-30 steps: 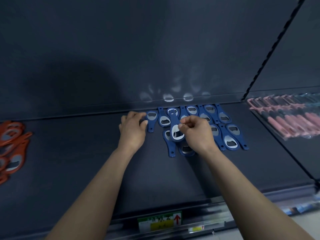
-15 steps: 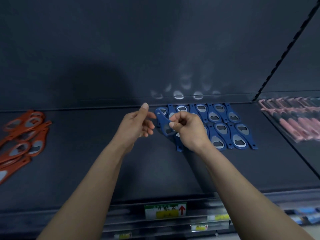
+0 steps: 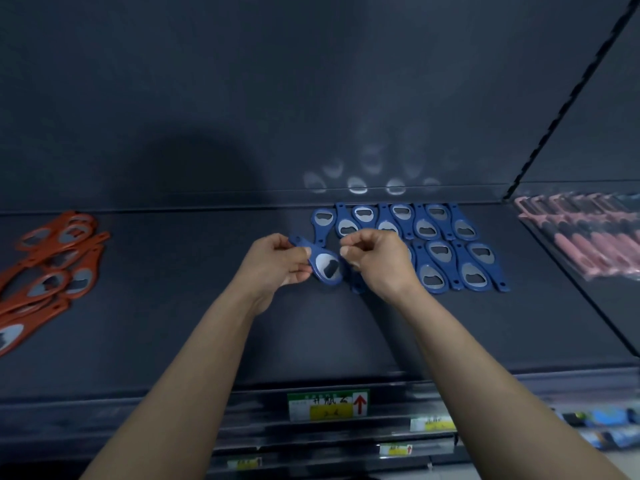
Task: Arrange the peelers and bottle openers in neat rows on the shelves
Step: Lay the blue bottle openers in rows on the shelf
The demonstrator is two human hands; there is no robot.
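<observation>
Orange bottle openers (image 3: 55, 268) are lying in a messy heap at the left end of the dark shelf (image 3: 173, 323). Pink peelers (image 3: 585, 240) are lying side by side on the next shelf over, on the right. Near the back of the shelf, blue openers (image 3: 436, 252) are lying in two neat rows, and their shiny parts are throwing pale spots on the back wall (image 3: 356, 185). A green and yellow label (image 3: 327, 405) with a red arrow is sticking to the front edge. The right hand (image 3: 381, 265) is covering the left end of the front row, so that part is hiding, and one blue tip is poking out under it. Half a second ago the right hand was holding one blue opener (image 3: 327, 270), and the left hand (image 3: 273, 268) was reaching in with its fingers loose. Now the left hand is holding that opener by its thin end, and its grip is pinching tight on it. The opener is hanging in the air just above the shelf, between the two hands, in front of the left end of the rows, with its wide end pointing down. The right hand is curling its fingers right beside the wide end. I cannot tell if its grip is touching the opener or holding nothing. Both arms are reaching up and forward to the shelf, and the hands are staying close together.
</observation>
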